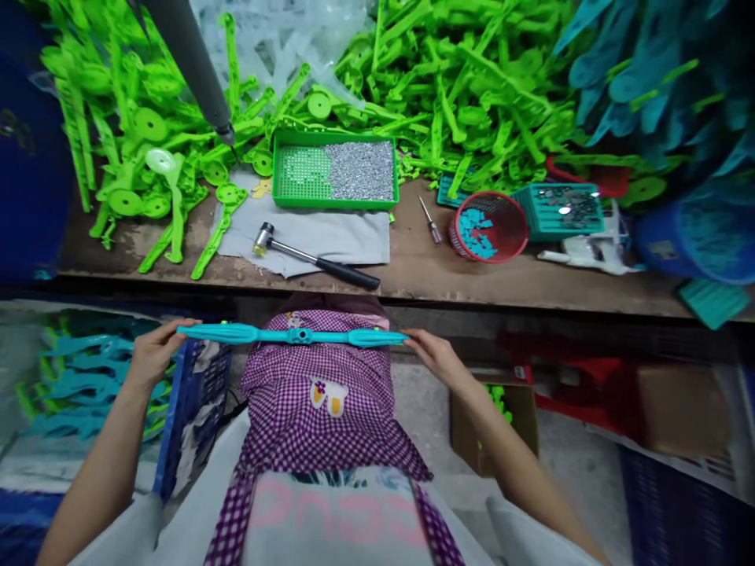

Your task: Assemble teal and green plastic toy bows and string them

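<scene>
I hold a long teal plastic part (295, 336) level across my lap, just below the wooden bench's front edge (472, 295). My left hand (154, 351) is closed round its left end. My right hand (433, 354) pinches its right end. The part has a round hub in its middle and lies above my purple checked apron (318, 409). On the bench in front of me a small hammer (315, 257) lies on a grey cloth (330, 236).
A green tray (283, 196) holding small metal screws sits behind the cloth. Heaps of green plastic parts (448, 86) fill the back of the bench. A screwdriver (429, 220), a red basket (489, 228) and a teal basket (560, 211) stand to the right. A blue crate (189, 401) with teal parts is at my left.
</scene>
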`<action>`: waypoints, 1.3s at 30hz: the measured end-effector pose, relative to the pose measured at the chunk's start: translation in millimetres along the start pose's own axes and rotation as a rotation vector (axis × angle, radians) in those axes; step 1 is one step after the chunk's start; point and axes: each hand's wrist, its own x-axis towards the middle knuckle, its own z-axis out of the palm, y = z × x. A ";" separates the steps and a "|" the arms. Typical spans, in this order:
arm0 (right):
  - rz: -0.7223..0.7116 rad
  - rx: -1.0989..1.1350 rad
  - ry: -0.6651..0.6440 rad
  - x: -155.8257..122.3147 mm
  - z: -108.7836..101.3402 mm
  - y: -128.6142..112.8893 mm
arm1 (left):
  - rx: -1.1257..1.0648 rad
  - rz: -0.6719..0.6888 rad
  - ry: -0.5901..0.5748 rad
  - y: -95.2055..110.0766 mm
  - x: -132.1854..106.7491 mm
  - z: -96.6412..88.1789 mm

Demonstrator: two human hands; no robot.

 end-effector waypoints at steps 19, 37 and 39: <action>-0.376 -0.513 -0.101 31.4 -7.7 -42.4 | -0.047 0.012 0.030 -10.6 3.7 2.1; -0.343 -0.385 -0.266 28.3 21.5 -36.1 | 0.664 0.595 -0.231 43.2 -26.8 63.1; -0.248 -0.460 -0.428 33.2 16.8 -40.5 | 0.635 0.569 -0.183 28.1 -33.9 64.1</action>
